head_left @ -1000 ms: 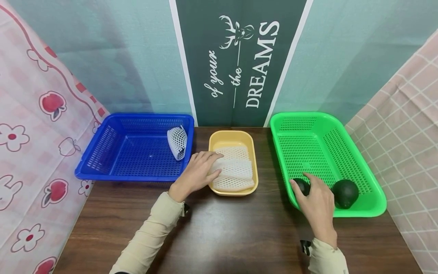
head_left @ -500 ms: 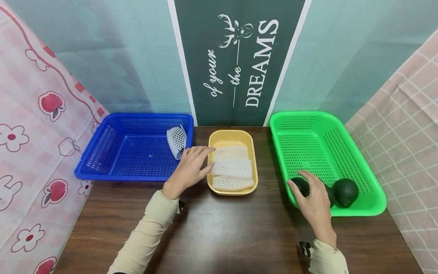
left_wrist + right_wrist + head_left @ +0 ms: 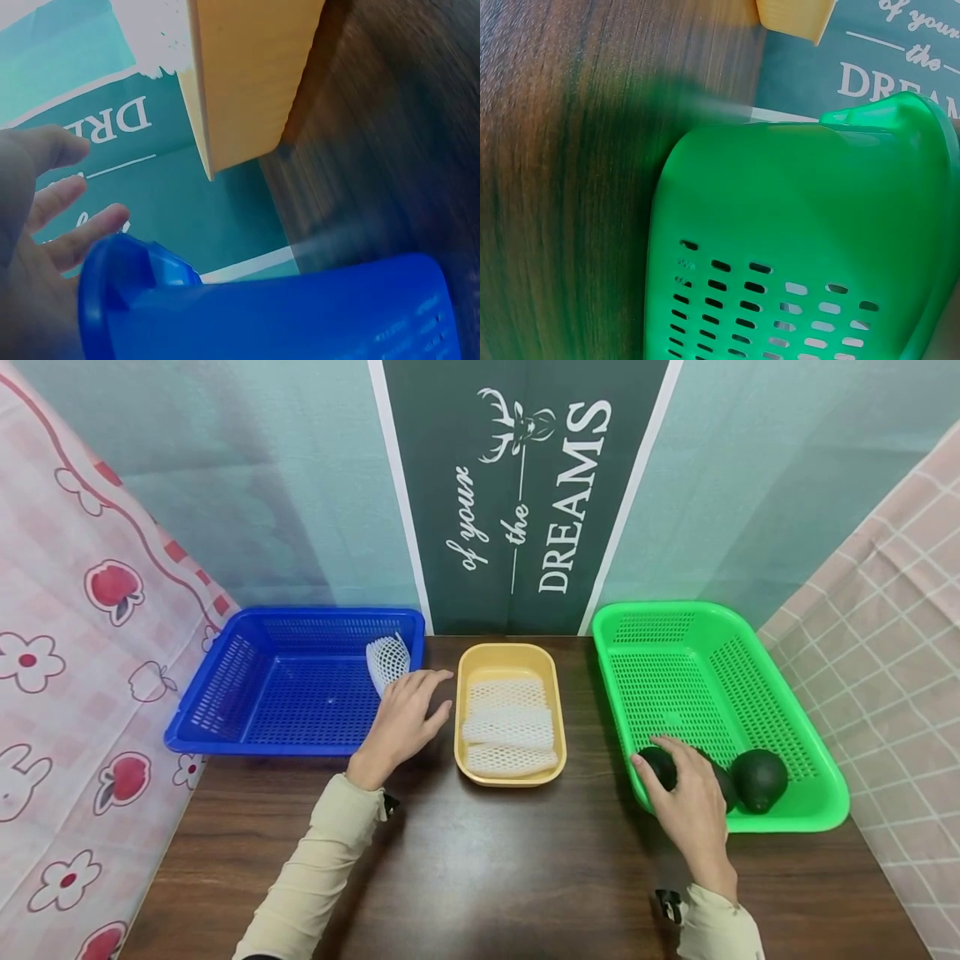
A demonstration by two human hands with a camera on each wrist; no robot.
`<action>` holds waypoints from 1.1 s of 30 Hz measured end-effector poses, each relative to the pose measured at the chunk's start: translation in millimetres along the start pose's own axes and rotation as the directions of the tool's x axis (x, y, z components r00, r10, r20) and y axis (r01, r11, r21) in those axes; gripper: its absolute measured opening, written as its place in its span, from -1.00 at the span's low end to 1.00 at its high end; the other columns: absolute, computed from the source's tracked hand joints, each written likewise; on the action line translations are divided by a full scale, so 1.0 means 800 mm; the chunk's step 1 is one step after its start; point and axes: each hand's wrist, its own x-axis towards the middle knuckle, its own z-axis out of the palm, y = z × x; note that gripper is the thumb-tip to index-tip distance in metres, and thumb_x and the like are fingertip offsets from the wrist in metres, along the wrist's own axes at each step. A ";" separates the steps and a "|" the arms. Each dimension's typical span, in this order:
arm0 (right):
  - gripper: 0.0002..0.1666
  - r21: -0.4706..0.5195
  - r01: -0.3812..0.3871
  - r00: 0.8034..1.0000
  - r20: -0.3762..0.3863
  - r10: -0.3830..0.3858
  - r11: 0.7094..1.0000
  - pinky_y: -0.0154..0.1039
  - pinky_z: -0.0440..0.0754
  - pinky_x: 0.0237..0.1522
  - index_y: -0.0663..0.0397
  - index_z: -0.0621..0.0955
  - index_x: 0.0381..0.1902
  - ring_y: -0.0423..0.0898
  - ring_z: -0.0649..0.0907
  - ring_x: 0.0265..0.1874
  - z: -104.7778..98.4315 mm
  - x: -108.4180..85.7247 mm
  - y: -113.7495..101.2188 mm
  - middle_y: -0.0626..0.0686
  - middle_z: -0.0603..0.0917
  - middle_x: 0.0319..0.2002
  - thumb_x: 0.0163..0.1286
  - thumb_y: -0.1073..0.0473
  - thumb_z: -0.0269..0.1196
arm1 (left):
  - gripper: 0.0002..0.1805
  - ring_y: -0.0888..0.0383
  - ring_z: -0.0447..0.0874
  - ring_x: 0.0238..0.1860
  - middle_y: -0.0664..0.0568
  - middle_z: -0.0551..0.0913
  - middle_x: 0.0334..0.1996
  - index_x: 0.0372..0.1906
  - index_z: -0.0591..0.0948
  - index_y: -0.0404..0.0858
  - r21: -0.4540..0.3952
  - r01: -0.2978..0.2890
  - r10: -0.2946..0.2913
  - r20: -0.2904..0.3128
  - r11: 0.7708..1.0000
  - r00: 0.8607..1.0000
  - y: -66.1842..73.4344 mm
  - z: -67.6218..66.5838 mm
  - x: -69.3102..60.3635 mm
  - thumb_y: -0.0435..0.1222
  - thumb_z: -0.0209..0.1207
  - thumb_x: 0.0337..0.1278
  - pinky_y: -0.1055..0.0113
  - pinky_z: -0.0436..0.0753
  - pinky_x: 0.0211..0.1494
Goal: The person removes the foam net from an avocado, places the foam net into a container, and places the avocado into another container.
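Note:
My left hand (image 3: 397, 720) hovers by the blue basket's (image 3: 300, 750) right front corner, holding nothing, its fingers loosely bent. To its right is a yellow tray (image 3: 558, 718) with several white foam net sleeves (image 3: 510, 727) laid flat in it. A white foam net (image 3: 387, 660) leans at the blue basket's right end, partly behind my hand. My right hand (image 3: 693, 806) is in the green basket (image 3: 798, 727), its thumb and fingers curled round a dark avocado (image 3: 658, 764). Next to it a second avocado (image 3: 726, 787) is partly hidden, and a third avocado (image 3: 759, 779) lies further right.
The baskets and tray stand on a dark wooden table (image 3: 487, 868), their far sides near a teal cloth backdrop (image 3: 300, 485). Patterned pink cloths hang at the left (image 3: 67, 693) and right (image 3: 900, 652). In the right wrist view the green basket's wall (image 3: 802, 202) fills much of the picture.
My left hand has drawn back left from over the foam sleeves in the yellow tray to the blue basket's corner. My right hand has shifted only slightly left, and more of the second avocado shows.

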 end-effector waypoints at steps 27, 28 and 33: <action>-0.42 -0.036 -0.028 0.999 0.034 0.029 0.999 0.36 0.38 0.13 0.08 0.56 0.23 0.35 0.44 0.25 0.000 0.000 -0.002 0.28 0.54 0.26 0.42 -0.15 0.21 | -0.56 -0.19 0.53 0.19 -0.18 0.59 0.16 0.26 0.51 -0.18 0.063 0.089 -0.085 -0.065 0.994 0.994 -0.030 0.002 0.001 -0.21 0.17 0.33 -0.11 0.53 0.14; -0.42 -0.038 -0.030 0.999 0.036 0.031 0.999 0.36 0.38 0.13 0.08 0.56 0.23 0.35 0.44 0.25 -0.001 -0.001 -0.002 0.28 0.54 0.26 0.42 -0.16 0.21 | -0.56 -0.19 0.53 0.18 -0.17 0.60 0.16 0.26 0.51 -0.17 0.065 0.094 -0.089 -0.068 0.993 0.994 -0.032 0.002 0.001 -0.21 0.17 0.33 -0.10 0.54 0.12; -0.42 -0.039 -0.033 0.999 0.032 0.035 0.999 0.35 0.39 0.12 0.06 0.56 0.23 0.35 0.45 0.25 -0.001 -0.001 -0.002 0.27 0.54 0.26 0.42 -0.16 0.21 | -0.57 -0.21 0.55 0.15 -0.18 0.61 0.14 0.25 0.52 -0.18 0.070 0.103 -0.096 -0.089 0.992 0.991 -0.036 0.003 0.001 -0.22 0.18 0.32 -0.11 0.56 0.04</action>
